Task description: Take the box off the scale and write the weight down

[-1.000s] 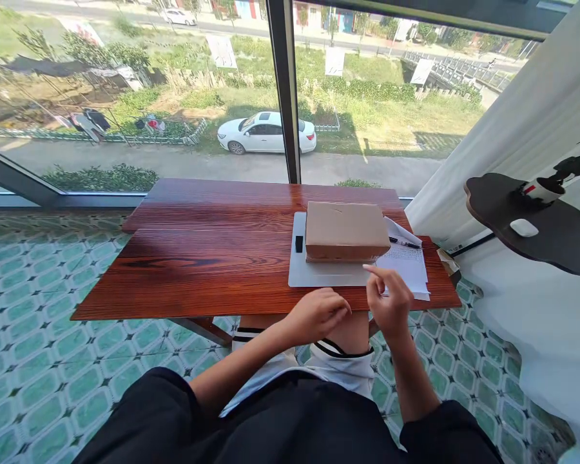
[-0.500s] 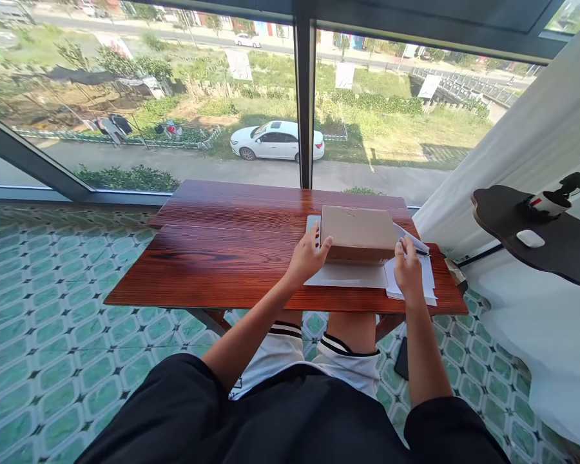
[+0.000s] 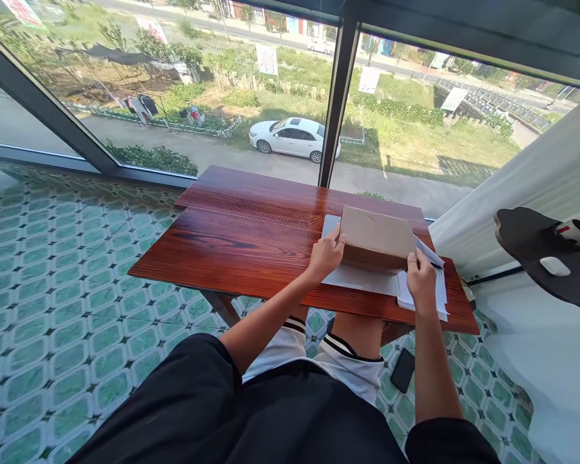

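A closed brown cardboard box (image 3: 377,235) stands on the right part of the wooden table. My left hand (image 3: 327,255) grips its left side, thumb on the front edge and fingers behind. At the opposite end my right hand (image 3: 420,277) closes on the box's right front corner. Under the box lies a flat pale grey-white sheet-like thing (image 3: 357,281), whose exact kind I cannot make out. Papers (image 3: 435,293) lie to the right, partly behind my right hand, with a dark pen (image 3: 436,265) on them.
The reddish-brown wooden table (image 3: 241,238) stands against large windows. On the right, a dark wavy-edged shelf (image 3: 531,241) bears a white mouse-like object (image 3: 555,266) and a cup. A black flat object (image 3: 403,370) lies on the tiled floor. A white curtain (image 3: 505,367) hangs at the right.
Both hands have closed in on the box's sides and now hold it; before, they were beside it with fingers loose. The whole view has tilted and shifted.
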Demonstrator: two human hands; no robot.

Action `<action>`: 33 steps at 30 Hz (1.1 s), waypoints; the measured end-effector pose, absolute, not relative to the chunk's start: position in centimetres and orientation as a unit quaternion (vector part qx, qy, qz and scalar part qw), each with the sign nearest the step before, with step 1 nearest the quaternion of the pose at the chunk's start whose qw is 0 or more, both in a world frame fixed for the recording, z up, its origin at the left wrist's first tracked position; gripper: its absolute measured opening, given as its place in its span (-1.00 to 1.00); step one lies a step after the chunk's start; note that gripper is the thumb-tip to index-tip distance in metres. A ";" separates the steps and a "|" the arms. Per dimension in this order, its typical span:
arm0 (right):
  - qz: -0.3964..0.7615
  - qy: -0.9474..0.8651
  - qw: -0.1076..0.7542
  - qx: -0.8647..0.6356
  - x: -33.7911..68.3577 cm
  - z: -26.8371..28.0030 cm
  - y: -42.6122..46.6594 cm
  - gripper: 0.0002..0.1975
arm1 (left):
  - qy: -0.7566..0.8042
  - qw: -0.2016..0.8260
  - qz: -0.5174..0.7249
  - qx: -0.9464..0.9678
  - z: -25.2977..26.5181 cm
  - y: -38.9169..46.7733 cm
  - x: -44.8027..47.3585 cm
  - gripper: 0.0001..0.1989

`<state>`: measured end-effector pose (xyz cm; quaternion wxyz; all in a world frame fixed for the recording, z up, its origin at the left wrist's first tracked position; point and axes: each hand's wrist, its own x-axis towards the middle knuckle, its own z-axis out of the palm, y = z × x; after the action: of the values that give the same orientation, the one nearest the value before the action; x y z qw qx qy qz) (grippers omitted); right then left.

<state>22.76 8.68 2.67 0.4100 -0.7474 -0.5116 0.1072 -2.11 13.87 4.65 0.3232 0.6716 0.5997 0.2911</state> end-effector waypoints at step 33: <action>0.342 -0.604 0.476 -0.540 2.6 4.6 10.7 -0.43 | 0.781 0.104 0.413 0.457 6.8 12.0 -19.9 -0.49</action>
<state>2.56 10.65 4.62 0.4765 -0.5395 -0.6038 0.3425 -19.93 12.04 6.80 0.1043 0.4570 0.7806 0.4134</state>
